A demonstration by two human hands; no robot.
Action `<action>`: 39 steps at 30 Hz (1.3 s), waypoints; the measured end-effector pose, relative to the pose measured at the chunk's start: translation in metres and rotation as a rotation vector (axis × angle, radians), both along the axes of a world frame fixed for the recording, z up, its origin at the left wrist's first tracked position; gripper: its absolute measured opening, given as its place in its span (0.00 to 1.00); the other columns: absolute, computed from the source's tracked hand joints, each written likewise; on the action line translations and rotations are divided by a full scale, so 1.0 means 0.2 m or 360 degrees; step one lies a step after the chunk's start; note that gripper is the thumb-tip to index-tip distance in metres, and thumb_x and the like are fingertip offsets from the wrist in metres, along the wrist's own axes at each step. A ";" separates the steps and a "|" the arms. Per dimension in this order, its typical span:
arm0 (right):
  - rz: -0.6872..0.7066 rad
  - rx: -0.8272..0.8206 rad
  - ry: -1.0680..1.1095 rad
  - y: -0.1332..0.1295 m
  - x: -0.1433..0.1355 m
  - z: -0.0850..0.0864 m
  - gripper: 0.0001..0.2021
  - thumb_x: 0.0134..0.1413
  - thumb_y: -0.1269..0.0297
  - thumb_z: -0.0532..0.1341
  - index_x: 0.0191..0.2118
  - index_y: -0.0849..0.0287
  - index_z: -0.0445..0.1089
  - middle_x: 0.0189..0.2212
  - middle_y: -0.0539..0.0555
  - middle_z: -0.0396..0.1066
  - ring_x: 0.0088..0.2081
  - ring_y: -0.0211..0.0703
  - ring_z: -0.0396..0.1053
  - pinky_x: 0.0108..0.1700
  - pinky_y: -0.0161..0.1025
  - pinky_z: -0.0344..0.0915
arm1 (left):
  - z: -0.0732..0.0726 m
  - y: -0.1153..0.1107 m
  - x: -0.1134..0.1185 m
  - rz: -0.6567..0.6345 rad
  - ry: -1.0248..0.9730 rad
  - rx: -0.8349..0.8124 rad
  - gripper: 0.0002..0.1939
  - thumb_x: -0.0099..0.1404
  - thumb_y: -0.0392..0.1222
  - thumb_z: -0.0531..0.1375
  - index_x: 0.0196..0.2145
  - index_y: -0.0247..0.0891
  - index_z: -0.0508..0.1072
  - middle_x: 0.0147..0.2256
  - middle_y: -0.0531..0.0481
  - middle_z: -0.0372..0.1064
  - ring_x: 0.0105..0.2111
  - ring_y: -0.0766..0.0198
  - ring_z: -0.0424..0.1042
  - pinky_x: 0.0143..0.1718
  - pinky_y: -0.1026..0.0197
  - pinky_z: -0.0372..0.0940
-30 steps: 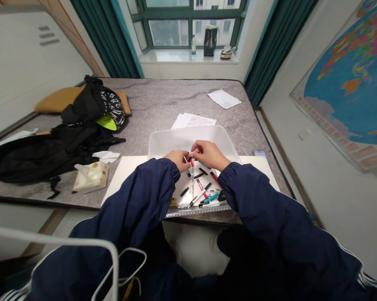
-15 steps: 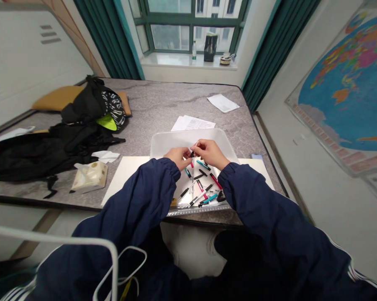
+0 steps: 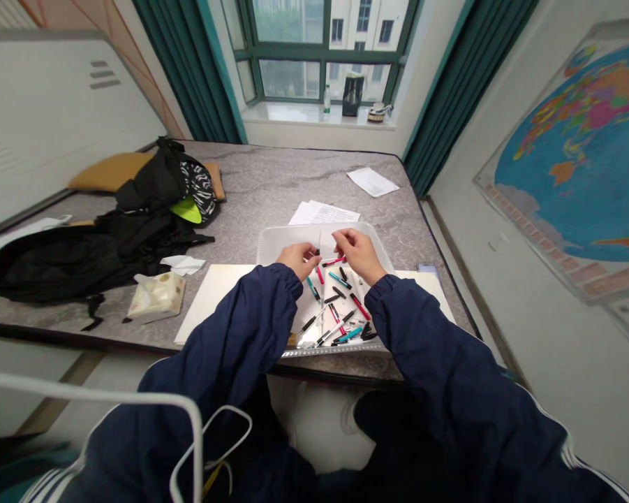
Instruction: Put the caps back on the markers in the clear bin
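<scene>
My left hand [image 3: 299, 260] is closed in a pinch over the left back part of a clear plastic box [image 3: 272, 241]. Between its fingertips shows the small black end of a pen [image 3: 317, 252]; the rest of it is mostly hidden. To the right, my right hand [image 3: 357, 253] hovers over the box with thumb and forefinger bent and a little apart, and nothing shows between them. Just under it lies a red pen piece [image 3: 334, 263], near a black cap [image 3: 342, 274]. Several pens and pen parts in black, white, red and teal, such as a teal marker [image 3: 352, 333], lie scattered in the box.
The box stands on a white board [image 3: 214, 297] at the front edge of a grey table [image 3: 272, 171]. Behind it are paper sheets [image 3: 324, 212]. At left lie a tissue pack [image 3: 160, 297], a black backpack [image 3: 109, 237] and a cap [image 3: 197, 192].
My hands, together on one pen before, have come apart. My right hand has moved slightly right, and its fingers have loosened. The red pen piece under it now shows. The view has tilted slightly up.
</scene>
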State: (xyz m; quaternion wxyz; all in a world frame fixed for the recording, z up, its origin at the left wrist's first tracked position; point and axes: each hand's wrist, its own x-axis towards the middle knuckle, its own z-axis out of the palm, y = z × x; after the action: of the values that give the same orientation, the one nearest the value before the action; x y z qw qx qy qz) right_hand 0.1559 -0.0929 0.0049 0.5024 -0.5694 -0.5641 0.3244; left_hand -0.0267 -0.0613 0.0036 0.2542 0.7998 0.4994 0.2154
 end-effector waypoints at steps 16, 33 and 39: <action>-0.0095 -0.0715 -0.1280 0.00 0.07 -0.16 0.11 0.55 0.64 0.60 0.40 0.64 0.77 0.42 0.63 0.77 0.46 0.49 0.73 0.48 0.37 0.64 | 0.05 0.06 -0.05 0.0447 -0.0814 0.0037 0.16 0.62 0.47 0.57 0.44 0.35 0.70 0.38 0.45 0.78 0.24 0.69 0.73 0.26 0.66 0.69; -0.0033 -0.0672 -0.1545 -0.03 0.07 -0.15 0.15 0.60 0.71 0.55 0.47 0.68 0.75 0.45 0.69 0.75 0.51 0.50 0.72 0.51 0.36 0.63 | 0.06 -0.01 -0.05 0.0308 -0.0308 0.0178 0.11 0.62 0.44 0.58 0.41 0.40 0.73 0.36 0.50 0.78 0.25 0.66 0.73 0.34 0.62 0.68; -0.0003 -0.0972 -0.1507 -0.02 0.08 -0.16 0.16 0.57 0.71 0.58 0.49 0.73 0.74 0.45 0.75 0.74 0.50 0.57 0.73 0.46 0.37 0.66 | 0.03 0.01 -0.05 0.0168 -0.0099 0.0173 0.11 0.61 0.45 0.59 0.40 0.40 0.74 0.35 0.49 0.79 0.30 0.63 0.74 0.40 0.60 0.67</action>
State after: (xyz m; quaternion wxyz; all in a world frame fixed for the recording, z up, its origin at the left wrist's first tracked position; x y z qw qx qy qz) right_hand 0.1714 -0.0978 -0.0273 0.0071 -0.7730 -0.6078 0.1817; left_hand -0.0370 -0.0595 0.0090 0.2141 0.7778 0.5203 0.2801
